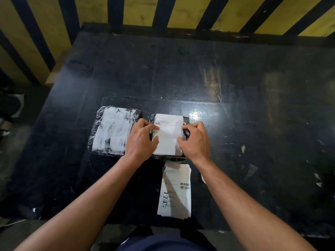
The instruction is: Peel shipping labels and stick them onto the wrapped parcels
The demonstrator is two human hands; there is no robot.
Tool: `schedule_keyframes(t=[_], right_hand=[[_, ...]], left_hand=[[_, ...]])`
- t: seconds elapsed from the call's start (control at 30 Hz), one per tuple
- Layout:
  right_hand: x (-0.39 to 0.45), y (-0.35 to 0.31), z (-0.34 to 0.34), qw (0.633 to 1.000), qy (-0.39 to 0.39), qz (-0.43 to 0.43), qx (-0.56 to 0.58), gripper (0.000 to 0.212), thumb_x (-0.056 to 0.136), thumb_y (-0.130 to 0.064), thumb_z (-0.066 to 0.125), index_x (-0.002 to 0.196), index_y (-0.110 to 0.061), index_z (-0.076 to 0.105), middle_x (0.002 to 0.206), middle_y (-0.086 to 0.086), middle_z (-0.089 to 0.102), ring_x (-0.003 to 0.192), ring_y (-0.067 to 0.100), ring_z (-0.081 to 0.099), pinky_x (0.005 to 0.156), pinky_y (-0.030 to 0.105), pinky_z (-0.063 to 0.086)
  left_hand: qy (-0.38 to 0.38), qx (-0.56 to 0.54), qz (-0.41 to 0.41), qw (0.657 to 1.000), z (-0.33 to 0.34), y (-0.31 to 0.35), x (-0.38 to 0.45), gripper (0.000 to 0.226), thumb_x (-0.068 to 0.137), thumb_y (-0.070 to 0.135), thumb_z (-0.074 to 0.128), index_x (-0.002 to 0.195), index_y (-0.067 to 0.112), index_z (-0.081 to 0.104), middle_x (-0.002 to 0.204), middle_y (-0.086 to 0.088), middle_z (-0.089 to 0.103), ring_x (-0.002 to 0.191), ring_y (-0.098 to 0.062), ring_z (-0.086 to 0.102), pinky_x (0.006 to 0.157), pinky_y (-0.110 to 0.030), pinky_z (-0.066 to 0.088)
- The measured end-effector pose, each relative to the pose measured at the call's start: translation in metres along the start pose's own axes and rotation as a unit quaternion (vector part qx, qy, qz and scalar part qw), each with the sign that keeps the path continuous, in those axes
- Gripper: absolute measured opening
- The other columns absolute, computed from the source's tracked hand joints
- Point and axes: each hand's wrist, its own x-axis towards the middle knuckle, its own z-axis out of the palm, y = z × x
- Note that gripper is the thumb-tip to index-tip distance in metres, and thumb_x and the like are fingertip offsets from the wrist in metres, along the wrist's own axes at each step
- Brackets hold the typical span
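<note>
A white shipping label (168, 136) lies over a black wrapped parcel (186, 122) in the middle of the table. My left hand (141, 140) pinches the label's left edge with bent fingers and thumb. My right hand (195, 140) pinches its right edge the same way. The label looks slightly bowed between the two hands. A second parcel (112, 131), wrapped in clear film with white patches, lies just to the left, beside my left hand. A stack of printed labels (175, 192) with barcodes lies near the front edge, between my forearms.
The dark table (235, 87) stretches bare to the back and right, with small paper scraps (243, 148) on the right side. A yellow and black striped wall (181, 11) stands behind it. The floor (10, 142) drops away at the left.
</note>
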Motion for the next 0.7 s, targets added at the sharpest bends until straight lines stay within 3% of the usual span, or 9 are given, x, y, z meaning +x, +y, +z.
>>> schedule_keyframes(t=[0.07, 0.13, 0.2, 0.33, 0.53, 0.7], right_hand=[[-0.004, 0.004, -0.001, 0.996, 0.037, -0.066, -0.039, 0.04, 0.082, -0.018, 0.075, 0.121, -0.015, 0.071, 0.117, 0.003, 0.056, 0.107, 0.022, 0.055, 0.091, 0.043, 0.053], [-0.012, 0.007, 0.001, 0.983, 0.054, -0.161, -0.074, 0.036, 0.085, -0.018, 0.071, 0.121, -0.013, 0.071, 0.125, 0.005, 0.061, 0.115, 0.025, 0.056, 0.094, 0.044, 0.05], [-0.022, 0.006, 0.007, 0.97, 0.014, -0.227, -0.09, 0.038, 0.089, -0.018, 0.063, 0.127, -0.014, 0.068, 0.137, 0.008, 0.064, 0.129, 0.027, 0.056, 0.101, 0.047, 0.047], [-0.029, 0.006, 0.018, 0.97, -0.055, -0.215, -0.099, 0.054, 0.099, -0.032, 0.033, 0.146, -0.015, 0.055, 0.156, 0.005, 0.052, 0.149, 0.024, 0.042, 0.122, 0.048, 0.03], [0.0, -0.008, 0.016, 0.952, -0.135, -0.208, -0.18, 0.072, 0.099, -0.038, 0.046, 0.164, -0.016, 0.022, 0.174, 0.0, 0.012, 0.161, 0.02, 0.004, 0.13, 0.052, 0.003], [0.016, -0.015, 0.016, 0.948, -0.15, -0.192, -0.206, 0.071, 0.103, -0.041, 0.038, 0.166, -0.02, 0.012, 0.175, -0.004, 0.005, 0.161, 0.019, 0.001, 0.128, 0.058, 0.0]], left_hand=[[0.01, 0.014, 0.051, 0.999, 0.003, -0.002, -0.006, 0.035, 0.091, 0.025, 0.075, 0.126, 0.023, 0.073, 0.124, 0.005, 0.057, 0.114, -0.018, 0.054, 0.087, -0.032, 0.054], [-0.003, 0.037, 0.116, 0.993, 0.01, -0.005, -0.013, 0.043, 0.092, 0.025, 0.073, 0.134, 0.02, 0.069, 0.14, 0.002, 0.059, 0.126, -0.021, 0.053, 0.101, -0.035, 0.051], [-0.025, 0.045, 0.142, 0.988, 0.016, -0.008, -0.017, 0.048, 0.097, 0.027, 0.067, 0.144, 0.017, 0.062, 0.151, 0.0, 0.055, 0.138, -0.021, 0.05, 0.114, -0.037, 0.046], [-0.021, 0.051, 0.147, 0.988, 0.021, -0.008, -0.02, 0.051, 0.102, 0.027, 0.061, 0.15, 0.015, 0.055, 0.157, -0.001, 0.051, 0.147, -0.021, 0.044, 0.117, -0.037, 0.043], [-0.026, 0.06, 0.14, 0.988, 0.021, -0.007, -0.024, 0.052, 0.105, 0.03, 0.055, 0.155, 0.02, 0.048, 0.161, 0.003, 0.045, 0.151, -0.018, 0.036, 0.117, -0.033, 0.04], [-0.033, 0.051, 0.133, 0.989, 0.025, -0.009, -0.027, 0.053, 0.106, 0.03, 0.052, 0.157, 0.018, 0.046, 0.164, 0.003, 0.041, 0.154, -0.017, 0.031, 0.122, -0.033, 0.034]])
